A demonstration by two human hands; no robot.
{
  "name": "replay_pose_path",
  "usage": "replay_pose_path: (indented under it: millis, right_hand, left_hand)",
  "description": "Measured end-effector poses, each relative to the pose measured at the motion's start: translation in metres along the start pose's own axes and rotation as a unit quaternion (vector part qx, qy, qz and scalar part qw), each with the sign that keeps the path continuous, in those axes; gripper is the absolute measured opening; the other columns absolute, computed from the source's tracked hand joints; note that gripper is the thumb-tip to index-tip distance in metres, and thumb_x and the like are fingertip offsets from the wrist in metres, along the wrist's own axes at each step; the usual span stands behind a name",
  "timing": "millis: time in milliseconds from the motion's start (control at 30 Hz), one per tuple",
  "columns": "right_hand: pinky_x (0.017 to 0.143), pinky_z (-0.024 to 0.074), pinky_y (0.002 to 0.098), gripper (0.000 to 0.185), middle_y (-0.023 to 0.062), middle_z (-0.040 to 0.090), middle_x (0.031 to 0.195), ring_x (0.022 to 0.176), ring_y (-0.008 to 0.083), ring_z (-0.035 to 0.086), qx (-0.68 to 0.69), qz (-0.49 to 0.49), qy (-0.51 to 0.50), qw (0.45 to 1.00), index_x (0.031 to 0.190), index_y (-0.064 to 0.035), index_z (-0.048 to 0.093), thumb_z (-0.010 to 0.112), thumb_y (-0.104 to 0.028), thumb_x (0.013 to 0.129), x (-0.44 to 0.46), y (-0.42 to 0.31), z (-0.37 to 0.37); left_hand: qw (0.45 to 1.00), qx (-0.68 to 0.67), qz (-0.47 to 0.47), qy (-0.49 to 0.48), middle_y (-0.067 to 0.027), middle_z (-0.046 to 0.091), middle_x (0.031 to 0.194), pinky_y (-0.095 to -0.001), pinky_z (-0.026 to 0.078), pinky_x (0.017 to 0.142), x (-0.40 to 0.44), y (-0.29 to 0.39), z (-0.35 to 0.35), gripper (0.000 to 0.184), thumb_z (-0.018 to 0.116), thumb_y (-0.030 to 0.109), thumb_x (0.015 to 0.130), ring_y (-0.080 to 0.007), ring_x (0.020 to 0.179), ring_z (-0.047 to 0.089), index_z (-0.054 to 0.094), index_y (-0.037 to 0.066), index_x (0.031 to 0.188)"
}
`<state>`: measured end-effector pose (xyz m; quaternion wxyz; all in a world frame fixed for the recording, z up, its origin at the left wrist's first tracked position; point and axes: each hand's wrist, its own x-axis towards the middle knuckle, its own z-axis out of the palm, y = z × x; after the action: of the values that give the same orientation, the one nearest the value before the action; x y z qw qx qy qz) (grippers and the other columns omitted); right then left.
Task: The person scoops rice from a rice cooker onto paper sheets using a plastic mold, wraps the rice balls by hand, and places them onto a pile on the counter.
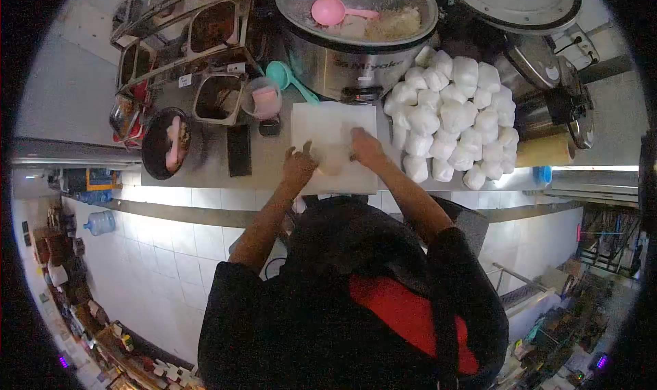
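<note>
White sheets of wrapping paper (334,121) lie on the counter in front of me. A pale, rounded shape (330,162) shows faintly on the paper between my hands; it is too blurred to name. At the paper's left edge is my left hand (300,167), its fingers apart and bent, close to that shape. My right hand (366,147) is over the paper's right side, its fingers smeared by motion. Right of the paper sits a large pile of white wrapped bundles (455,116). Behind it stands a big rice cooker (342,65) with rice and a pink scoop (330,11) inside.
A turquoise ladle (280,75) rests beside a clear cup (262,99). Further left are metal food containers (219,97) on a rack, a dark bowl (159,147) with a pink spoon, and a black phone-like slab (239,150). A second cooker (520,10) stands at back right.
</note>
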<state>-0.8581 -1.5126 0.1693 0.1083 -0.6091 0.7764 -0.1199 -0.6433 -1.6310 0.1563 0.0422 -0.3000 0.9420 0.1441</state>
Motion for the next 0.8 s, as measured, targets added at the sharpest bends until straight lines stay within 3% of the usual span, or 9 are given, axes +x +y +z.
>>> replay_pose_path:
  millis: [67,167,267,367,467,567,633,700,800]
  right_hand:
    - [0.075,0.0490,0.0465,0.037,0.0171,0.062,0.091,0.088,0.0340,0.061,-0.110,-0.036,-0.012,0.993,0.091,-0.0017,0.060,0.072,-0.028,0.068,0.018,-0.010,-0.019]
    - [0.073,0.0493,0.0486,0.028,0.0172,0.059,0.089,0.092,0.0337,0.058,0.032,0.059,-0.254,0.965,0.089,-0.0028,0.061,0.068,-0.023,0.070,0.028,-0.023,-0.042]
    - [0.074,0.0482,0.0474,0.020,0.0166,0.057,0.093,0.093,0.0353,0.055,0.064,0.029,-0.036,0.997,0.090,-0.0038,0.063,0.061,-0.015,0.075,-0.015,-0.013,0.013]
    - [0.074,0.0466,0.0446,0.016,0.0168,0.055,0.092,0.090,0.0348,0.053,-0.210,-0.174,-0.065,0.960,0.089,-0.0029,0.063,0.053,-0.010,0.080,-0.052,0.004,0.074]
    - [0.073,0.0450,0.0431,0.014,0.0160,0.055,0.092,0.085,0.0342,0.053,0.090,-0.065,0.166,0.980,0.084,-0.0009,0.062,0.051,-0.008,0.080,-0.068,-0.022,0.053]
    - [0.076,0.0463,0.0424,0.010,0.0159,0.055,0.094,0.089,0.0336,0.054,0.254,0.006,0.175,0.951,0.082,0.0000,0.061,0.054,-0.004,0.077,-0.064,-0.017,0.065]
    - [0.079,0.0466,0.0425,0.010,0.0155,0.055,0.097,0.092,0.0340,0.054,0.202,-0.012,0.179,0.963,0.083,-0.0009,0.063,0.056,-0.002,0.076,-0.060,-0.028,0.050]
    - [0.083,0.0468,0.0418,0.012,0.0152,0.056,0.099,0.096,0.0337,0.055,0.210,-0.006,0.172,0.962,0.085,-0.0009,0.063,0.058,-0.001,0.075,-0.057,-0.044,0.025]
    - [0.087,0.0466,0.0402,0.018,0.0147,0.056,0.102,0.101,0.0325,0.055,0.283,0.024,0.157,0.946,0.093,0.0007,0.063,0.059,-0.002,0.075,-0.049,-0.069,-0.013]
  left_hand:
    - [0.998,0.054,-0.015,-0.001,-0.0119,0.061,0.090,-0.0428,0.037,0.095,0.014,0.002,-0.010,0.028,0.063,0.028,0.079,-0.0237,0.091,0.058,0.063,0.009,0.100]
    - [0.991,0.094,0.054,0.079,-0.0130,0.057,0.096,-0.0427,0.041,0.089,0.017,0.004,-0.027,0.026,0.064,0.026,0.077,-0.0247,0.090,0.057,0.063,0.008,0.094]
    - [0.993,0.032,0.083,0.073,-0.0129,0.056,0.099,-0.0427,0.046,0.080,0.006,0.003,-0.018,0.019,0.062,0.018,0.076,-0.0269,0.087,0.057,0.061,0.006,0.091]
    - [0.991,-0.054,0.048,0.109,-0.0131,0.056,0.096,-0.0405,0.049,0.072,-0.020,0.005,0.034,0.013,0.058,0.009,0.076,-0.0275,0.086,0.057,0.060,0.003,0.088]
    - [0.969,-0.100,0.028,0.223,-0.0143,0.056,0.090,-0.0379,0.050,0.067,-0.031,0.022,0.044,0.009,0.056,0.007,0.078,-0.0278,0.082,0.057,0.059,0.002,0.084]
    - [0.958,-0.218,-0.046,0.183,-0.0157,0.056,0.085,-0.0360,0.049,0.067,-0.029,0.039,0.017,0.011,0.055,0.012,0.083,-0.0289,0.075,0.057,0.059,0.001,0.082]
    - [0.956,-0.268,-0.040,0.112,-0.0163,0.056,0.083,-0.0353,0.048,0.066,-0.025,0.023,0.032,0.017,0.055,0.016,0.086,-0.0297,0.070,0.056,0.059,0.000,0.080]
    - [0.853,-0.508,-0.097,0.068,-0.0167,0.059,0.086,-0.0346,0.046,0.064,-0.017,0.022,0.036,0.023,0.055,0.022,0.087,-0.0305,0.067,0.055,0.058,-0.001,0.089]
    - [0.778,-0.616,-0.092,0.087,-0.0161,0.061,0.090,-0.0334,0.046,0.064,-0.007,0.035,0.045,0.034,0.057,0.025,0.087,-0.0292,0.068,0.057,0.054,-0.004,0.105]
